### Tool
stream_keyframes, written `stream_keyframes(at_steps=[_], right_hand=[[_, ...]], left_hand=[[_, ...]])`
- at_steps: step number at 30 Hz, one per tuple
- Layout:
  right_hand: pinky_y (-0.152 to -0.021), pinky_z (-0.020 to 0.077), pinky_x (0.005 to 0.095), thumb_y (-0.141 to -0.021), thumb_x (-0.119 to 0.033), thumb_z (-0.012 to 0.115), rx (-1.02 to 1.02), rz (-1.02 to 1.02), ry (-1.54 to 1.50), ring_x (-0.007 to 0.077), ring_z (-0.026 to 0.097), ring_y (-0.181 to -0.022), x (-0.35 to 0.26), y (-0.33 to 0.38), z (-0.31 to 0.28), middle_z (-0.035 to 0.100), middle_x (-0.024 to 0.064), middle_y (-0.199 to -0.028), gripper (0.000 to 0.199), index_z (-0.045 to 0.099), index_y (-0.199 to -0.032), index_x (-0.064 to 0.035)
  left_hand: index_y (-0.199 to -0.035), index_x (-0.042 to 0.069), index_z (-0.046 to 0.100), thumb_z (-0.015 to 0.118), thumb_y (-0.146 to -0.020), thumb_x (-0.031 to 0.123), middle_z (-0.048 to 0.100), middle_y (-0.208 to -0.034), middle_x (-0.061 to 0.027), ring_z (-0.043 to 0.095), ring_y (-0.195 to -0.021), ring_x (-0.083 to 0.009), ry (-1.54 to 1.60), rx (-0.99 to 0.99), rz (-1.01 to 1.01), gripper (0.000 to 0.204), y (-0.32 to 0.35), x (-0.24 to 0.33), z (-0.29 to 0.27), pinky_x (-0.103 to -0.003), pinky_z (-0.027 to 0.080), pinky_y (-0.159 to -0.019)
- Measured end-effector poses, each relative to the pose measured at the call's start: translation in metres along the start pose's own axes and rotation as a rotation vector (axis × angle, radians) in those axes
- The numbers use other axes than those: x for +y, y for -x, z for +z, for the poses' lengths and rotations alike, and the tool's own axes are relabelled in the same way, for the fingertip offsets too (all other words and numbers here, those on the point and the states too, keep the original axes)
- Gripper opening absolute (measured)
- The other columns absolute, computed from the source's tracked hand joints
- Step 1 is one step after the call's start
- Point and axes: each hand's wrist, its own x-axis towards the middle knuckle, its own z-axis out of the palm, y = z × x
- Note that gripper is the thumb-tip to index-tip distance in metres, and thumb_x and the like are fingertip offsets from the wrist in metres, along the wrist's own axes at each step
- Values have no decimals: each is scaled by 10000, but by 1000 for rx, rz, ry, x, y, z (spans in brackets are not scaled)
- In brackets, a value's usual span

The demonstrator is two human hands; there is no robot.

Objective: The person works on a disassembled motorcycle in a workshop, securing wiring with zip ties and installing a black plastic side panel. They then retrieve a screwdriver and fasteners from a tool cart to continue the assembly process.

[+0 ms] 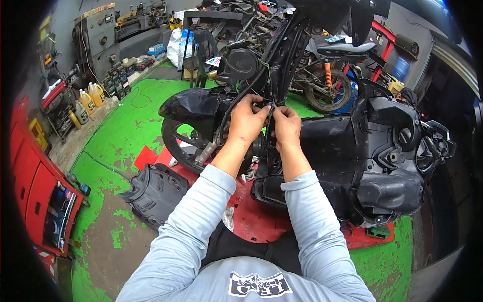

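A partly stripped black scooter (297,146) stands in front of me, with its frame tubes and cables bare. My left hand (247,121) and my right hand (287,127) meet at its steering column. Fingers of both are closed in a pinch on a thin dark cable (272,104) that runs down between them. The exact grip point is small and partly covered by my fingertips. Left of my hands are the black front fender (193,104) and the front wheel (173,146). To the right lies the scooter's black body with its floorboard (322,136).
A removed black plastic panel (153,194) lies on the worn green floor, left of my left forearm. Under the scooter is a red platform (261,216). A red tool cabinet (37,181) stands at left, yellow bottles (95,94) near the wall. Another motorcycle (327,83) is behind.
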Motion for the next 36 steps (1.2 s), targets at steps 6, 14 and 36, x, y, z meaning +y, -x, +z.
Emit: stream_keyframes(at_steps=[6,14,36], right_hand=[[-446,403,234,-966,-366,640,-98,166,-360,74,489,-555,-11,6,-2,580,-19,-719,315,674,-892,-62],[-529,424,262,-959,-254,674,-319,251,-330,59,479,-623,-25,2,-9,525,-60,-754,157,656,-882,-118],[-706,502,314,-852,-272,782,-140,-196,215,170,617,-792,-15,-10,-4,627,29,-816,326,647,-963,4]], left_hand=[[-1192,-19,583,727,-915,127,701,-887,-127,707,-703,-187,69,-31,-71,345,0,-3,0,-302,564,-560],[-1222,-15,569,663,-956,207,697,-921,-172,715,-710,-226,10,-84,-61,359,-5,-4,-4,-335,583,-590],[-1074,12,656,643,-984,254,715,-964,-109,734,-868,-224,158,-177,-202,258,-25,37,-40,-343,587,-724]])
